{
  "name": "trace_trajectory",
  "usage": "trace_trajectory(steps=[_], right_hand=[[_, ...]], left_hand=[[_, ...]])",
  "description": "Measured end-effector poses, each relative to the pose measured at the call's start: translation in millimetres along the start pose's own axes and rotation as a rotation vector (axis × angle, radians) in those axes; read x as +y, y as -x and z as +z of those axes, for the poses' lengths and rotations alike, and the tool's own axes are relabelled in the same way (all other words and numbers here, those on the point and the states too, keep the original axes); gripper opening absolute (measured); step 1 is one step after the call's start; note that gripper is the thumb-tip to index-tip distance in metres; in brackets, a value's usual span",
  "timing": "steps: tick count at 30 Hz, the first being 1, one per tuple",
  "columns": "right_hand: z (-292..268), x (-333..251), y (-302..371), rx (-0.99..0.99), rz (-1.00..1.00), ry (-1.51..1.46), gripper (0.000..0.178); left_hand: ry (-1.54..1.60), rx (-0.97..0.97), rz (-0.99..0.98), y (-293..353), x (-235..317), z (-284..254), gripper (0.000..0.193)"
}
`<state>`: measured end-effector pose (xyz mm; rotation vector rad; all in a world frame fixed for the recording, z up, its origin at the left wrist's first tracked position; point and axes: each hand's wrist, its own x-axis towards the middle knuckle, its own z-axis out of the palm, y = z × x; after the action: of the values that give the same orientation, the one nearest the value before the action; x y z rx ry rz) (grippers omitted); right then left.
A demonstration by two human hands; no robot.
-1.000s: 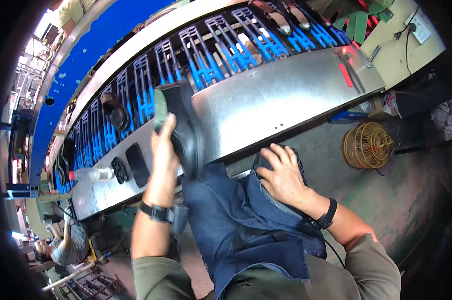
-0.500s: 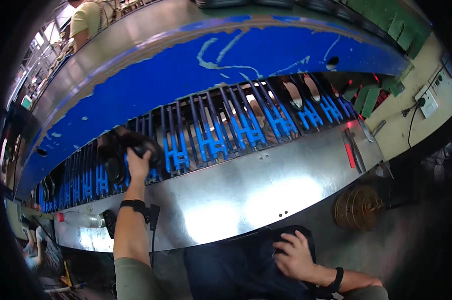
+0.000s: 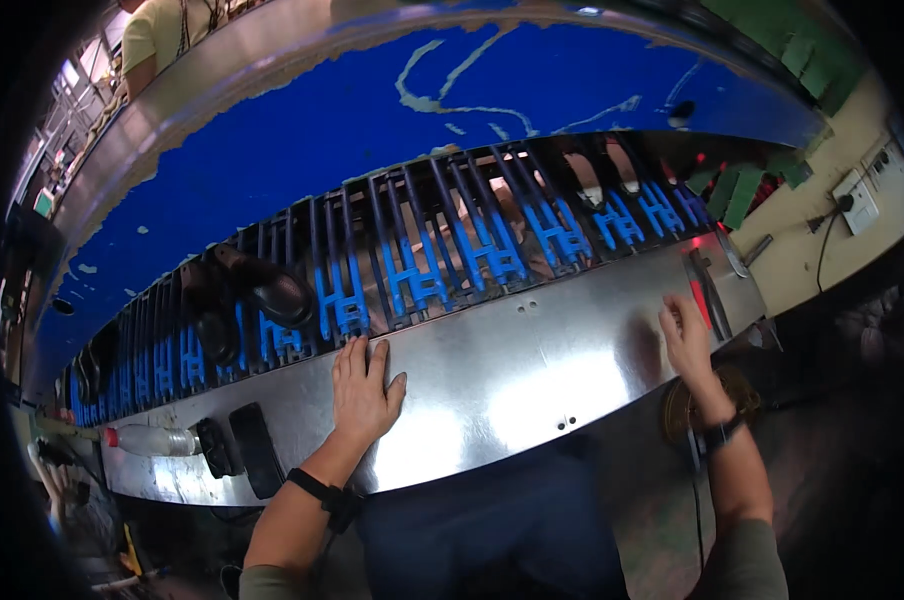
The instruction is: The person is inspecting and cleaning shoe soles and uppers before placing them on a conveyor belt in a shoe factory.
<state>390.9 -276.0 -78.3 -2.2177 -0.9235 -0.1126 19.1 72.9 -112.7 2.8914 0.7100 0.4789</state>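
Note:
My left hand [image 3: 362,398] lies flat on the metal ledge [image 3: 452,390], fingers stretched out toward the blue rack bars [image 3: 342,300], holding nothing. A pair of dark shoes [image 3: 277,296] rests on the bars up and left of it. At the right end of the ledge my right hand [image 3: 686,342] hovers with loosely bent fingers and nothing visible in them. Just beyond its fingers lie a red strip-like piece [image 3: 700,303] and a dark long tool [image 3: 710,288]; I cannot make out whether the hand touches them.
A clear bottle with a red cap [image 3: 152,440], a black object [image 3: 217,448] and a black phone-like slab [image 3: 257,450] sit on the ledge's left. A blue panel [image 3: 302,130] overhangs the rack. More shoes [image 3: 582,178] stand farther right. A person [image 3: 152,45] is at upper left.
My left hand has let go of the dark shoe and come back to the ledge. The right hand has risen from my lap to the tools at the right.

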Motion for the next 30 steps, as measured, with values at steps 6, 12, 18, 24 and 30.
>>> trace_trajectory(steps=[6, 12, 18, 24, 30], right_hand=[[135, 117, -227, 0.056, 0.3, 0.142, 0.064], [221, 98, -253, 0.282, 0.31, 0.138, 0.065], [173, 21, -174, -0.041, 0.427, -0.366, 0.046], [28, -12, -21, -0.327, 0.749, -1.465, 0.029], [-23, -21, 131, 0.086, 0.962, -1.487, 0.043]], left_hand=[[0.036, -0.012, -0.006, -8, 7, 0, 0.059], [0.039, -0.001, -0.021, -1, 9, -8, 0.059], [0.02, -0.019, -0.052, 0, 13, 2, 0.062], [0.255, 0.033, 0.588, -94, 150, -168, 0.062], [0.068, 0.549, 0.622, -301, 230, -281, 0.046]])
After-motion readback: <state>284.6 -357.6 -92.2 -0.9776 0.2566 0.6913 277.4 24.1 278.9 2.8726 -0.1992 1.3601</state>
